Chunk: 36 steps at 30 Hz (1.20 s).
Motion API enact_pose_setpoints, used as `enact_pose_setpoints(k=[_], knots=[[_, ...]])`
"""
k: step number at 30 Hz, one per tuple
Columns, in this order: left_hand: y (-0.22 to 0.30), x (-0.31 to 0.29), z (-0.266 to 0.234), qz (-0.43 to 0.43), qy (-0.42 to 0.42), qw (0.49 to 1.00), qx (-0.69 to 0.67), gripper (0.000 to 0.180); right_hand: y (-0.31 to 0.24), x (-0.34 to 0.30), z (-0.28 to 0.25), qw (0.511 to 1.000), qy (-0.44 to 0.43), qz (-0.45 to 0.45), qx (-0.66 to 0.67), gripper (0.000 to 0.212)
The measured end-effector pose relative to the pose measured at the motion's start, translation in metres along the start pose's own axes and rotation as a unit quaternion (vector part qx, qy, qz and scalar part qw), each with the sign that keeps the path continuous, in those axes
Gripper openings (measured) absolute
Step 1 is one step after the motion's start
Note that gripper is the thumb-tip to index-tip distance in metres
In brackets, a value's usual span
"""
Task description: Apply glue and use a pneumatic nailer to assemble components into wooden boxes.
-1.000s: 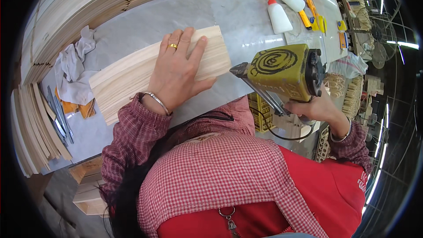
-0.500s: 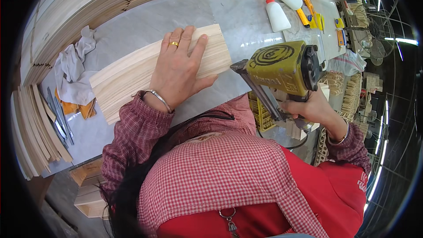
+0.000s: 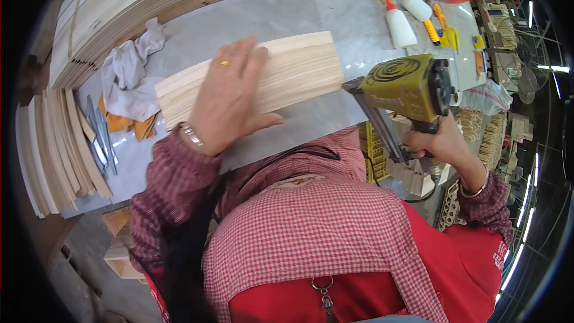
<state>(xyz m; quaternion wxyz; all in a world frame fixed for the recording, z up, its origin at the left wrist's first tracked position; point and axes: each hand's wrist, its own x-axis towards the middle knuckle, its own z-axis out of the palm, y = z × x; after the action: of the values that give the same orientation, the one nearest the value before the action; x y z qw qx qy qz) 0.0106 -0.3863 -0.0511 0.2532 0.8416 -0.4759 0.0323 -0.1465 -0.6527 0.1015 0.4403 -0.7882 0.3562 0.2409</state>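
Observation:
A pale wooden board (image 3: 299,66) lies slantwise on the grey worktop, its grain running lengthwise. Over its left part rests my left hand (image 3: 230,98), slightly blurred, fingers stretched out and thumb apart; it grips nothing. My right hand (image 3: 441,143) is wrapped round the handle of an olive-yellow nail gun (image 3: 397,87) with a black cap. The gun's nose (image 3: 353,85) is close to the board's right end; whether they touch I cannot tell. The gun's long magazine slants down toward me.
Stacked wooden strips (image 3: 143,3) line the back left, with more strips (image 3: 60,149) at the left edge. A whitish cloth (image 3: 134,75) and metal rods (image 3: 101,134) lie beside them. Glue bottles (image 3: 400,27) and a yellow cutter (image 3: 431,33) lie at the back right. A yellow crate (image 3: 375,155) stands below.
My left hand has slid leftward along the board, baring more of its right part. The whole view has shifted, and the nail gun stays by the board's right end in my right hand.

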Motion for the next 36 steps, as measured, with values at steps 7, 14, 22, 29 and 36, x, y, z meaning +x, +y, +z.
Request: enact_pose_setpoints(k=[7, 14, 22, 29, 36], knots=[[-0.021, -0.029, -0.027, -0.077, -0.030, 0.997, -0.004, 0.100, -0.003, -0.006, 0.010, 1.000, -0.001, -0.008, 0.023, 0.022], [-0.029, -0.026, -0.022, -0.042, -0.007, 0.999, 0.003, 0.096, -0.014, -0.021, 0.040, 0.999, 0.019, 0.016, 0.045, 0.027], [-0.034, -0.029, -0.017, -0.011, 0.030, 0.999, -0.008, 0.094, -0.042, -0.023, 0.074, 0.999, -0.040, 0.025, 0.003, 0.041], [-0.034, -0.030, -0.015, -0.009, 0.048, 0.999, -0.016, 0.093, -0.050, -0.018, 0.087, 0.998, -0.056, 0.017, -0.015, 0.047], [-0.034, -0.030, -0.015, -0.018, 0.039, 0.999, -0.030, 0.095, -0.045, -0.018, 0.089, 0.988, -0.046, -0.105, -0.103, 0.046]])
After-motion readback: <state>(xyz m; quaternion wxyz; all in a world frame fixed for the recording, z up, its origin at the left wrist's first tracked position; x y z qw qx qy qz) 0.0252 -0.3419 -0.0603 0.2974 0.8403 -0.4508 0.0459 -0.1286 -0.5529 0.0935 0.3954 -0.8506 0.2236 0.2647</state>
